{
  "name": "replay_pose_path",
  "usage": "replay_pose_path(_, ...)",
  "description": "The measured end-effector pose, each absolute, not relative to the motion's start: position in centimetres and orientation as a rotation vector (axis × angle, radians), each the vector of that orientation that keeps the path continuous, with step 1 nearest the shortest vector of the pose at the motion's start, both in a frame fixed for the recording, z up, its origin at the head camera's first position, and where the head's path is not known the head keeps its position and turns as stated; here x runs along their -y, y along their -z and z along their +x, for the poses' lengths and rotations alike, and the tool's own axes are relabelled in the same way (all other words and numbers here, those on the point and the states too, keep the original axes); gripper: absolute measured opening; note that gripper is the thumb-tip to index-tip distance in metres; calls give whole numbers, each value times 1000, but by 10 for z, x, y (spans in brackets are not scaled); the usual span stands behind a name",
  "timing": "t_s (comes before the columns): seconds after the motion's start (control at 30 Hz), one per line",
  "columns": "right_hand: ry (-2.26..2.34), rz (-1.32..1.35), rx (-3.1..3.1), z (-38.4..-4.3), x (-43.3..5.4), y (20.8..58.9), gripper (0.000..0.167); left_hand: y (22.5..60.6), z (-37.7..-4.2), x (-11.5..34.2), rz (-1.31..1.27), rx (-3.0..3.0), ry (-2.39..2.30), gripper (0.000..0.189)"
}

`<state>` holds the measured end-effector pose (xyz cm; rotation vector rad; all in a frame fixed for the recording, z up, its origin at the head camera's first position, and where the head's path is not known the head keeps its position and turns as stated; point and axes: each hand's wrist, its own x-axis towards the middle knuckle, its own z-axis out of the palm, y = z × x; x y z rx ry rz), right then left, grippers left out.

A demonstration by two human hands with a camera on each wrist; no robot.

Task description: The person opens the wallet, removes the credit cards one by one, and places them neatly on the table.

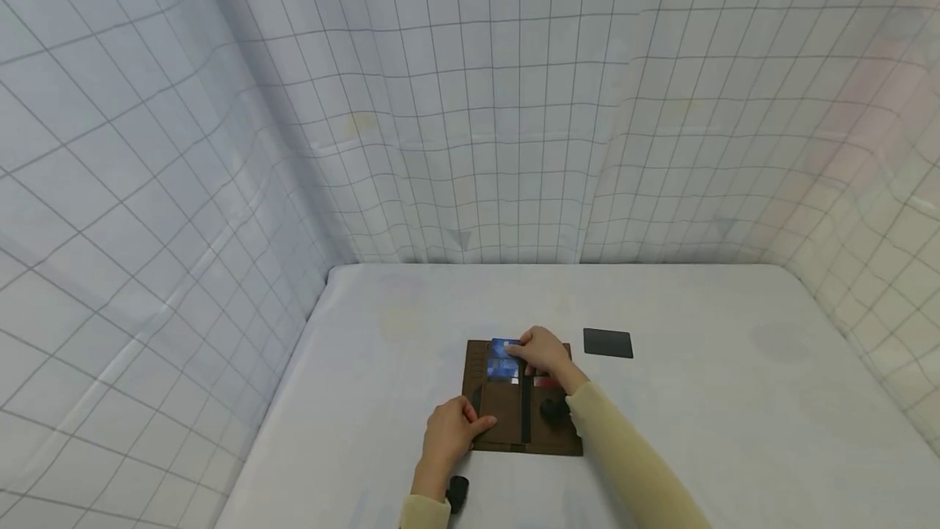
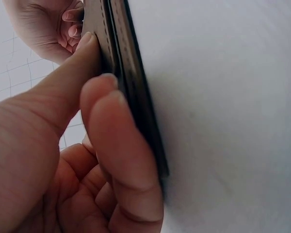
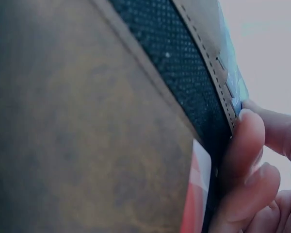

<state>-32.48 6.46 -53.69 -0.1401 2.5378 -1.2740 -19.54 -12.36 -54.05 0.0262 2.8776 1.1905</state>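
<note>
A brown leather card-and-document folder (image 1: 503,402) lies spread open on the white table, a dark band down its middle. Blue cards (image 1: 503,369) sit in the slots of its left half, and part of a red card (image 3: 196,189) shows on the right half. At the topmost blue card, my right hand (image 1: 543,351) pinches the card's edge between thumb and fingers. My left hand (image 1: 450,431) grips the folder's lower left edge, thumb on the upper face and fingers against the side. In the left wrist view, stitching runs along the folder's layered edge (image 2: 106,39).
A flat black rectangle (image 1: 608,343) lies on the table to the right of the folder's top. White gridded cloth (image 1: 470,121) hangs behind the table and along both sides. Black wrist cameras, such as the left one (image 1: 457,495), are worn on both wrists.
</note>
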Motion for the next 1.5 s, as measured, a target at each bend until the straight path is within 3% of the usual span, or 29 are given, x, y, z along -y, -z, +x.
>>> replay_pose_path(0.4,1255,-124,-2612,-323,-61,537,28,541,-197,123,24,-2894,-1178,36)
replay_pose_path(0.73,1374,30,-2635,-322,-58,542,33,540,-196,123,22,-2887,-1187,36)
replay_pose_path(1.5,1718,105,-2476,-318,-61,544,28,543,-194,123,30,-2891,-1205,35)
